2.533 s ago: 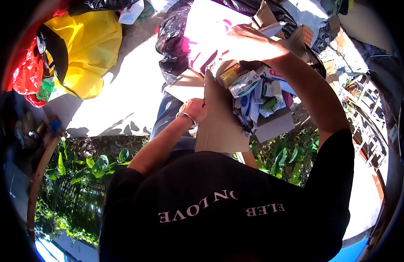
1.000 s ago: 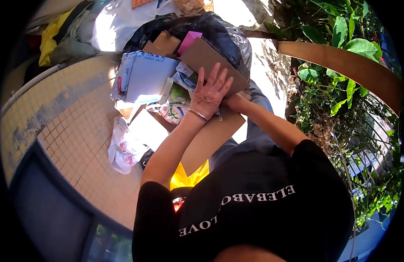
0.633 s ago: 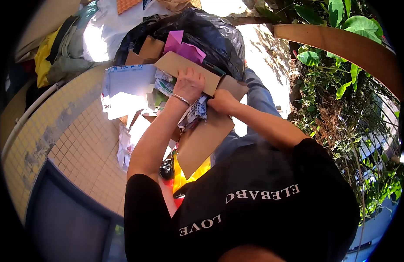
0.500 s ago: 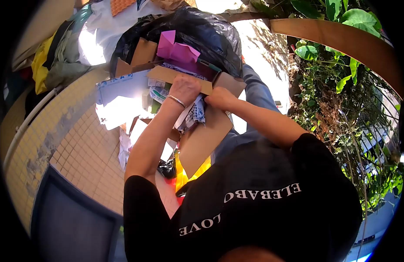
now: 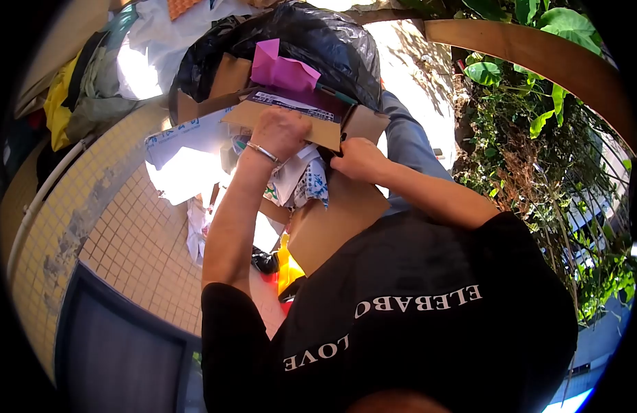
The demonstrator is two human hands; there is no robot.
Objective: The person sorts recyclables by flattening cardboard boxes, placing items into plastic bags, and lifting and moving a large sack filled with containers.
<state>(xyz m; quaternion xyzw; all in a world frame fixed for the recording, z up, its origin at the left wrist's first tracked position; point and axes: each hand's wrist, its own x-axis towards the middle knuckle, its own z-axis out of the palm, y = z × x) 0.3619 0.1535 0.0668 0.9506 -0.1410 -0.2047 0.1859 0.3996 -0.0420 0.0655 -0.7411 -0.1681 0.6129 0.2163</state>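
My left hand (image 5: 281, 132) is closed on the brown flap of a cardboard box (image 5: 325, 131), whose dark printed side with white lettering shows just beyond the knuckles. To its right, my right hand (image 5: 360, 160) has its fingers curled in at the box's edge. A wide plain cardboard panel (image 5: 342, 213) hangs below both hands, towards my shirt. Between my forearms sticks out crumpled white paper with blue print (image 5: 311, 182). Just behind the box lies a folded pink-purple sheet (image 5: 284, 69).
A big black plastic bag (image 5: 332, 41) bulges behind the box. A white printed board (image 5: 184, 148) leans at the left above the tiled floor (image 5: 146, 255). Yellow and red items (image 5: 285, 265) lie underneath. Plants (image 5: 532, 172) and a curved brown edge (image 5: 532, 58) border the right.
The held flap has tilted, so more of the dark printed side shows. The large panel below has swung to the right. Both hands stay on the cardboard.
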